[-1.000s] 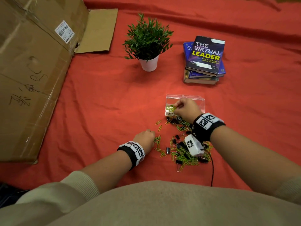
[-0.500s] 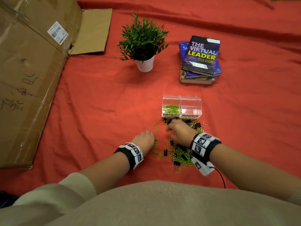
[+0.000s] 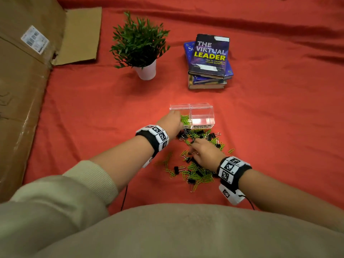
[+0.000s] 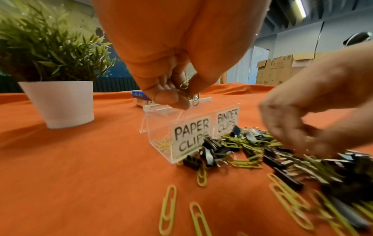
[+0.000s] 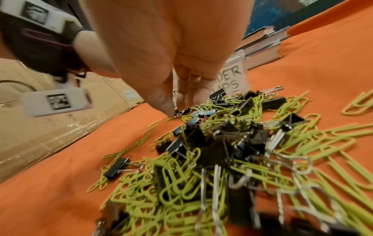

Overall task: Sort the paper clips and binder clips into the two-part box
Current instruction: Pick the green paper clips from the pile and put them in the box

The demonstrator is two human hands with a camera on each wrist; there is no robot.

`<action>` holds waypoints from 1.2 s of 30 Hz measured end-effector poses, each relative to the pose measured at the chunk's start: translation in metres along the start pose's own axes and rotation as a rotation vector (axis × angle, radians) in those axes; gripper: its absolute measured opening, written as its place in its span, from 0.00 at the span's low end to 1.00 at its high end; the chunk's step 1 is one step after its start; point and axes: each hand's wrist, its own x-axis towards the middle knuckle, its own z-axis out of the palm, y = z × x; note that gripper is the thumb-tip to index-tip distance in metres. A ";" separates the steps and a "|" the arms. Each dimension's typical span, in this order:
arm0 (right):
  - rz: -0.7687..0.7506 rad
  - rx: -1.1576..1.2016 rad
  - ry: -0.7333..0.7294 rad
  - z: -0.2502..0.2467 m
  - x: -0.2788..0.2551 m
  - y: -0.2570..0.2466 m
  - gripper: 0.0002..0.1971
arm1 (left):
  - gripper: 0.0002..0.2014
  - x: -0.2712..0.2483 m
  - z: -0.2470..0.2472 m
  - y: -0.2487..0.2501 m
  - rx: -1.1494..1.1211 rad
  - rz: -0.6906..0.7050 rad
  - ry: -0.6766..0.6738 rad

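A clear two-part box [image 3: 202, 107] stands on the red cloth, labelled PAPER CLIPS on the left and BINDER CLIPS on the right [image 4: 161, 127]. Green paper clips lie in its left part; the right part looks bare. My left hand [image 3: 173, 121] hovers over the left part and pinches a few paper clips [image 4: 184, 84] between thumb and fingers. A mixed pile [image 3: 197, 174] of green paper clips and black binder clips lies in front of the box. My right hand [image 3: 202, 151] reaches down into the pile, its fingertips [image 5: 171, 110] touching a small black binder clip [image 5: 179, 111].
A potted plant [image 3: 139, 43] and a stack of books [image 3: 208, 58] stand behind the box. A large cardboard box [image 3: 24, 90] runs along the left edge. Loose paper clips [image 3: 168, 159] lie scattered left of the pile.
My left hand has moved from the cloth beside the pile up to the box's left part, carrying paper clips. My right hand has come back from the box to the pile.
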 end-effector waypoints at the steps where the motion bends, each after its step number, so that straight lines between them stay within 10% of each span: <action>1: -0.009 0.003 -0.037 0.000 -0.004 -0.002 0.10 | 0.13 0.009 -0.001 0.001 0.030 -0.017 -0.001; 11: -0.109 -0.188 -0.146 0.016 -0.020 -0.008 0.14 | 0.13 -0.015 0.021 -0.013 0.014 0.059 0.120; 16: -0.010 -0.189 -0.073 0.009 -0.014 0.002 0.14 | 0.09 -0.065 0.045 -0.039 0.045 0.018 -0.150; 25: -0.137 -0.420 -0.145 0.023 -0.028 -0.003 0.25 | 0.31 -0.108 0.080 -0.041 0.086 -0.066 -0.142; 36: -0.122 -0.451 -0.182 0.028 -0.022 -0.013 0.17 | 0.11 -0.103 0.086 -0.027 0.163 0.017 -0.193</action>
